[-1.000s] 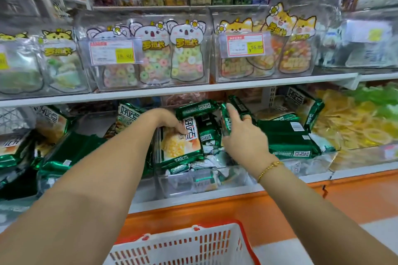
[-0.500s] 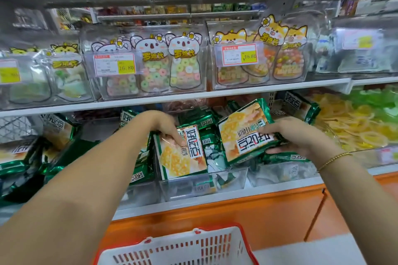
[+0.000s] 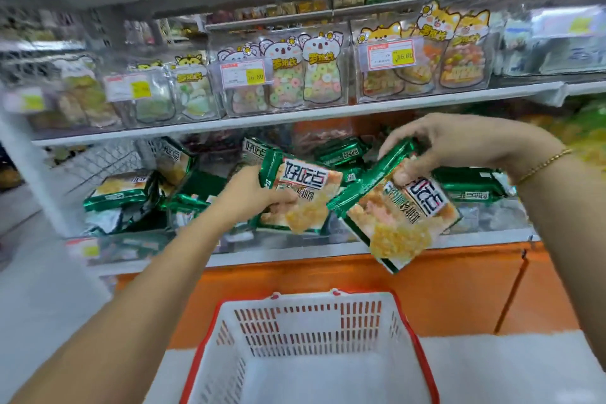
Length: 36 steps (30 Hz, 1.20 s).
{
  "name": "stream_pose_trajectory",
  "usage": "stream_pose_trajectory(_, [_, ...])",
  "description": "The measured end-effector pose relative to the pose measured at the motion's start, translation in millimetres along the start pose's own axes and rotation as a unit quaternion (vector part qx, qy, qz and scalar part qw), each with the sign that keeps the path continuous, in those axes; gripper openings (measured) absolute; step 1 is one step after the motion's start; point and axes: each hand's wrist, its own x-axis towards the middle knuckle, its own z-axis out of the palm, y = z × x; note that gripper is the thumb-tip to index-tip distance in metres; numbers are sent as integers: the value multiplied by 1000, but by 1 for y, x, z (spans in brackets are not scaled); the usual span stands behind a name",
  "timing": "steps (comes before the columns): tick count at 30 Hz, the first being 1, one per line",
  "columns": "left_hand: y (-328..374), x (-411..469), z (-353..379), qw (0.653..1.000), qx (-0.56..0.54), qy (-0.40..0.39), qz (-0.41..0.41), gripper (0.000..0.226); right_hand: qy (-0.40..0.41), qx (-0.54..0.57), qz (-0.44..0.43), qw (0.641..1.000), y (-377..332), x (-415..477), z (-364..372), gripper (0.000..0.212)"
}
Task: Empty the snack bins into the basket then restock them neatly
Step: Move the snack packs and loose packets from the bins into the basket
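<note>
At far left, green packs lie heaped in clear bins on the lower shelf, in front of a wire rack; this side is blurred. Above them, on the upper shelf, stand clear tubs of candy bags with price tags.

The left hand reaches in over the shelf edge, its fingers closed on the left side of a green snack pack, which it holds face up just above the middle bin. More packs are piled behind it, and the arm hides what lies under it.

To the right, the right hand pinches the top edge of a second pack between thumb and fingers. That pack hangs tilted, clear of the bins, its lower corner out past the shelf front and above the orange base. A gold bracelet circles the wrist. Behind the hand, flat packs are stacked in the right bin.

Below, between the two arms, the white basket with a red rim sits on the floor, nothing in the part that shows.
</note>
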Motion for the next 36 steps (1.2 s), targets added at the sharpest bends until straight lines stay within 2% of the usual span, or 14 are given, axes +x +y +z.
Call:
stream_pose_trajectory(2, [-8, -16, 1, 998, -50, -12, -40, 30, -49, -19, -23, 998, -11, 12, 20, 32])
stream_pose_trajectory(6, [-38, -46, 24, 980, -108, -77, -146, 92, -184, -92, -49, 977, -27, 41, 66, 35])
stream_pose_trajectory(7, [-48, -53, 33, 972, -132, -102, -163, 90, -222, -107, -49, 968, -31, 49, 77, 36])
stream_pose_trajectory(10, [-75, -85, 63, 940, -221, -148, -212, 29, -316, -140, -30, 938, -39, 68, 118, 34])
stream_pose_trajectory(11, [-85, -95, 74, 929, -243, -156, -231, 23, -329, -142, -22, 933, -40, 74, 134, 35])
stream_pose_trajectory(14, [-114, -123, 99, 902, -298, -154, -271, 27, -330, -148, -28, 932, -34, 92, 182, 45])
stream_pose_trajectory(17, [-138, -139, 108, 863, -368, -143, -314, 32, -268, -138, -46, 952, -24, 102, 211, 51])
stream_pose_trajectory(19, [-145, -144, 109, 836, -413, -133, -335, 42, -231, -124, -24, 965, -16, 104, 214, 62])
stream_pose_trajectory(22, [-155, -140, 106, 827, -438, -102, -337, 42, -202, -125, 60, 969, 8, 106, 204, 84])
stream_pose_trajectory(25, [-167, -132, 101, 819, -463, -69, -331, 41, -210, 35, 157, 964, 43, 102, 202, 77])
stream_pose_trajectory(27, [-177, -129, 100, 806, -479, -35, -346, 38, -224, 217, 215, 925, 70, 97, 219, 64])
stream_pose_trajectory(30, [-190, -127, 105, 781, -495, -6, -379, 35, -240, 406, 244, 847, 100, 92, 266, 64])
stream_pose_trajectory(33, [-208, -126, 112, 777, -474, -6, -414, 41, -202, 482, 277, 806, 113, 93, 309, 53])
stream_pose_trajectory(36, [-224, -126, 115, 773, -453, -45, -441, 39, -189, 530, 281, 778, 126, 92, 338, 66])
